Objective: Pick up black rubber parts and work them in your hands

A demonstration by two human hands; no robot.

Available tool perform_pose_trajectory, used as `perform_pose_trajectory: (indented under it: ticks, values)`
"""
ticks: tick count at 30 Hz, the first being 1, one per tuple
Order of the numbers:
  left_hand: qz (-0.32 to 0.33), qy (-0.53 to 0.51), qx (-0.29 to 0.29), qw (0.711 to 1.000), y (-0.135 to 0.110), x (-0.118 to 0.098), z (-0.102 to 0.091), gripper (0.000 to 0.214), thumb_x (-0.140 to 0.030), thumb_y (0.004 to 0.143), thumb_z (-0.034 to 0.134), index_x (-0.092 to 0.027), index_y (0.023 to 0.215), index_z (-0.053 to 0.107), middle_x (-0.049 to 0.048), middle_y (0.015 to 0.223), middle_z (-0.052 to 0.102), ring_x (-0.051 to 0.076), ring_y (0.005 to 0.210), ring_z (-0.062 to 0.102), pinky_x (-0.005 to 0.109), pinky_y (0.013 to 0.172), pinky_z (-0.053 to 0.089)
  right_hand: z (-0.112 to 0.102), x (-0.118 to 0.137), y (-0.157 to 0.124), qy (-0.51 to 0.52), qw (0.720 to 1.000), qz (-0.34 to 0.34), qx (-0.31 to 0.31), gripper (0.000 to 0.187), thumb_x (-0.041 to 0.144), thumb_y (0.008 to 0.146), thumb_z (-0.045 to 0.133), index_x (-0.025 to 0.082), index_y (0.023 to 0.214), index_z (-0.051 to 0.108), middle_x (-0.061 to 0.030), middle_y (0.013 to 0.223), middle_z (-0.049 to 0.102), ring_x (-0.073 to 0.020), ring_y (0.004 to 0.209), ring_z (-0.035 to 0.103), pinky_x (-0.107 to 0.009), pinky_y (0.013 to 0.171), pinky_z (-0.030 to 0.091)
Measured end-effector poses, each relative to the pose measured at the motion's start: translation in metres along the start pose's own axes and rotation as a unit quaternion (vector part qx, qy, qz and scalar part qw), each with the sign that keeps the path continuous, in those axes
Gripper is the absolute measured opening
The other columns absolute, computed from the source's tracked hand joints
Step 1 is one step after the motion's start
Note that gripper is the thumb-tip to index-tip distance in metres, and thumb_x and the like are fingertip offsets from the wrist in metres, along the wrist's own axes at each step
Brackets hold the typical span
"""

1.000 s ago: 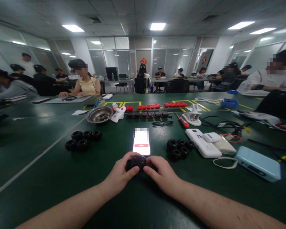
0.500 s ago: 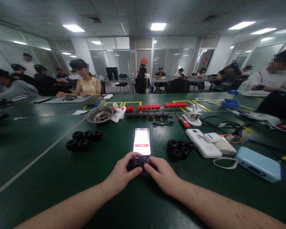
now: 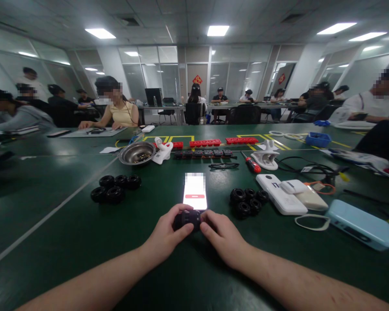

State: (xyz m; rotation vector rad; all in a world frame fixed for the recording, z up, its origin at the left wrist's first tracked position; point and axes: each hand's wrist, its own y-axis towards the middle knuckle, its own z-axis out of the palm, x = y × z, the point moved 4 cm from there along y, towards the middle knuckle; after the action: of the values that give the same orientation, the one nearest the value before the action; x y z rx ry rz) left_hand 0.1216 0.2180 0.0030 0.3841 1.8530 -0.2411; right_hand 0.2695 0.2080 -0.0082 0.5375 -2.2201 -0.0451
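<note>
Close in front of me, my left hand (image 3: 168, 226) is wrapped round a black wheel (image 3: 188, 219), its thumb along the near side and its fingers over the top. The right end of the same wheel is pinched between the thumb and fingers of my right hand (image 3: 218, 229). Anything small between those fingertips is hidden. Just beyond both hands lies a phone (image 3: 195, 192) with a lit white screen and a red bar. One cluster of black wheels (image 3: 116, 188) sits to the left, another cluster of black wheels (image 3: 249, 201) to the right.
Further back are a metal bowl (image 3: 126, 159) with small brass-coloured parts, red trays (image 3: 205, 143), a dark strip of parts (image 3: 202, 154), glasses (image 3: 223, 166) and a screwdriver (image 3: 253, 164). On the right lie a white power bank (image 3: 283, 201) and a light-blue case (image 3: 359, 223). Other people sit around.
The view has shifted slightly, so the table items appear a little further right. My right fingertips have drawn slightly rightward along the wheel's end; my left hand keeps its hold.
</note>
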Motion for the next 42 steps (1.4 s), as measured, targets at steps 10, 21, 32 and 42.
perform_pose_trajectory:
  ticks: [10,21,32,42]
  values:
    - [-0.015,-0.079,-0.002,0.997,0.003,0.012,0.001,0.031,-0.044,0.075,0.049,-0.019,0.094,0.050,0.0010,0.083,0.054,0.018,0.074,0.055,0.029,0.062,0.047,0.000,0.007,-0.001,0.034,0.999,-0.019,0.024,0.031,0.018,0.074,0.058,0.020,0.104,0.050,0.0008,0.074,0.054,-0.0134,0.064,0.048,-0.024,0.058,0.036]
    - [0.000,-0.052,0.001,0.999,0.000,0.008,0.002,0.032,-0.040,0.072,0.055,-0.021,0.097,0.051,0.0022,0.090,0.055,0.020,0.082,0.054,0.029,0.069,0.046,0.001,0.003,0.000,-0.023,1.000,-0.006,0.007,0.026,0.034,0.083,0.046,0.016,0.065,0.048,0.0016,0.061,0.050,-0.0128,0.058,0.045,-0.024,0.055,0.032]
    - [0.021,-0.023,0.022,0.999,-0.003,0.000,0.002,0.030,-0.040,0.073,0.053,-0.020,0.095,0.052,0.0020,0.088,0.057,0.020,0.082,0.055,0.030,0.071,0.044,-0.001,0.002,-0.002,-0.020,1.000,-0.019,0.008,0.021,0.038,0.080,0.050,0.017,0.086,0.052,0.0006,0.068,0.052,-0.0142,0.061,0.046,-0.025,0.056,0.034]
    - [-0.015,-0.045,0.040,0.998,0.003,0.007,0.004,0.030,-0.041,0.076,0.048,-0.018,0.096,0.052,0.0036,0.090,0.056,0.020,0.083,0.055,0.031,0.069,0.045,-0.002,0.006,0.000,0.010,1.000,-0.023,0.001,0.030,0.028,0.071,0.063,0.019,0.098,0.052,-0.0001,0.075,0.054,-0.0150,0.067,0.049,-0.026,0.061,0.037]
